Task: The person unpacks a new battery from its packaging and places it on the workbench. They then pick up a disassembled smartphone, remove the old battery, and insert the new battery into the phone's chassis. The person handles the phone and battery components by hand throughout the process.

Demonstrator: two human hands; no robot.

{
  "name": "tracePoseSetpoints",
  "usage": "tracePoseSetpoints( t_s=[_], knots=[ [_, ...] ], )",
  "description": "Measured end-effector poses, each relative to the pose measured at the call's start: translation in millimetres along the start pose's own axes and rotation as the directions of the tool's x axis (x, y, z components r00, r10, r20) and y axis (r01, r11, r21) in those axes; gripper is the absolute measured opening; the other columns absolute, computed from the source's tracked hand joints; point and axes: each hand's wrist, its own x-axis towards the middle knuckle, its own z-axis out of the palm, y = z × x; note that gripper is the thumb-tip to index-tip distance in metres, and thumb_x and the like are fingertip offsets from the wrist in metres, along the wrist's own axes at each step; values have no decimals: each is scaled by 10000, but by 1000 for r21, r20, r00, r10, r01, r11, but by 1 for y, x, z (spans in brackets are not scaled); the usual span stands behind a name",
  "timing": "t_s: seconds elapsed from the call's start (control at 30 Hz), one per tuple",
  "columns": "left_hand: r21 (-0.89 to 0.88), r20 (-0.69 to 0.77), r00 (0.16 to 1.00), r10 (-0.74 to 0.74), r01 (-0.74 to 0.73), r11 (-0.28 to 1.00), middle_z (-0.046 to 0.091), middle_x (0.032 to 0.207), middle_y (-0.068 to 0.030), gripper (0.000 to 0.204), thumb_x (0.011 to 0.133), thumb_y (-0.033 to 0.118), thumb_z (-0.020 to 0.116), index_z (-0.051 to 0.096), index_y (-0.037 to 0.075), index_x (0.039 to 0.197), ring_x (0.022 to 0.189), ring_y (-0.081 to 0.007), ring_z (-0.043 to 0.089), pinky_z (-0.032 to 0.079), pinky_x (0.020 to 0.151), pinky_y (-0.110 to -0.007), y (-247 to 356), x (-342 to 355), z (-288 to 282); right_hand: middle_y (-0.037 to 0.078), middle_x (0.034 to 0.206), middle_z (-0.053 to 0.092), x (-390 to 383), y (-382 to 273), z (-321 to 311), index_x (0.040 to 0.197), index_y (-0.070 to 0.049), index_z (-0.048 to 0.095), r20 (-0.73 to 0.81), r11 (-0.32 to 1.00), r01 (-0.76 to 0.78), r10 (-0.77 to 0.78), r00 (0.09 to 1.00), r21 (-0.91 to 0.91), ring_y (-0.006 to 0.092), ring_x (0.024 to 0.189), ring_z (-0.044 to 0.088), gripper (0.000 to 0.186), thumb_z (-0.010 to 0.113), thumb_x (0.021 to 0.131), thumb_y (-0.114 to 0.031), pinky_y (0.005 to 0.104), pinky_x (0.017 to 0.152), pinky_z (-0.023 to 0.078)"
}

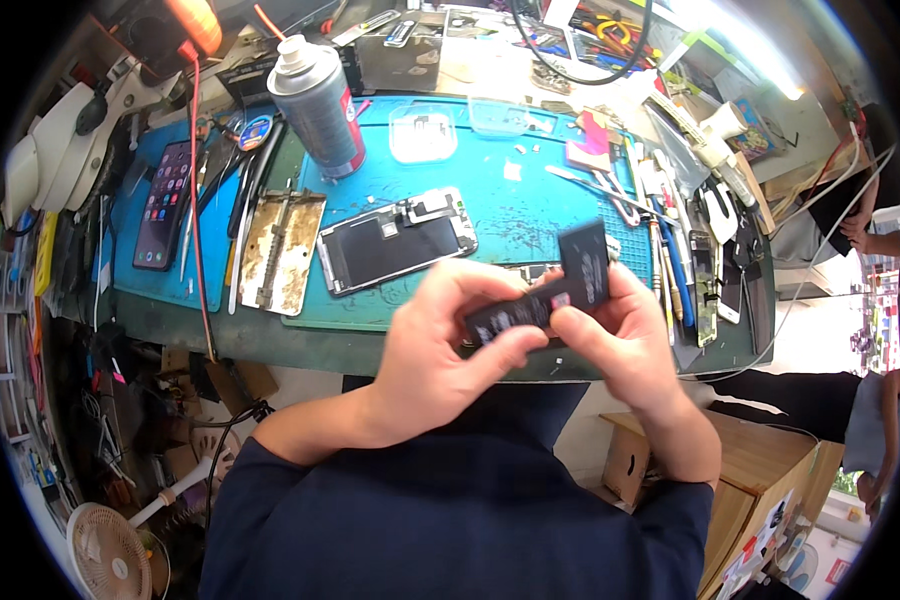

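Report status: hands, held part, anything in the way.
Left hand, right hand: both gripping. L-shaped black battery held between them. Phone screen assembly on blue mat beyond; nothing seen blocking.

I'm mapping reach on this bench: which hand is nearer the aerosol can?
Left. In the picture, the left hand is below and right of the aerosol can; the right hand is farther right. Both hold the black L-shaped battery.
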Motion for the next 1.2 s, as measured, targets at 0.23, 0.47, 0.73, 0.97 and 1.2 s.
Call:
tracePoseSetpoints(
  t_s=[0.23,0.47,0.73,0.97,1.2],
  knots=[
    [559,-23,977,213,-164,813,635,1262,-143,600,866,129,795,508,36,1384,1088,-239,665,560,892,-354,21,8,-31,63,1078,666,11,-21,-46,1258,-8,529,-280,982,137,-169,945,-131,141,944,664,353,673,954,-112,280,691,566],
    [985,43,984,174,-71,158,594,1313,-183,720,768,148,825,506,29,1403,1235,-360,549,420,1052,-454,38,3,-81,32,987,692,73,-45,-120,1373,19,484,-324,854,29,-229,918,-519,41,747,591,518,709,932,-134,179,625,444],
    [997,58,997,59,-60,38,605,1299,-162,769,730,172,851,511,48,1409,1207,-349,560,407,1027,-434,47,13,-87,59,929,714,105,-32,-122,1293,13,593,-296,443,-124,-344,891,-888,112,737,647,483,750,908,-232,277,650,507],
    [995,34,999,2,-34,95,558,1169,-129,745,682,179,876,558,30,1339,1087,-329,534,414,978,-412,52,27,-92,43,870,712,82,-33,-78,1232,-139,678,-134,-17,-177,-584,800,-984,229,748,696,348,694,928,-307,379,691,532],
    [980,39,996,-84,-22,199,529,1124,-117,604,698,168,867,608,12,1221,1037,-297,535,445,911,-395,52,35,-98,2,877,695,69,-31,-52,1225,-119,680,-44,56,-15,-569,821,-998,161,683,672,329,692,930,-265,342,638,522]
  ],
)
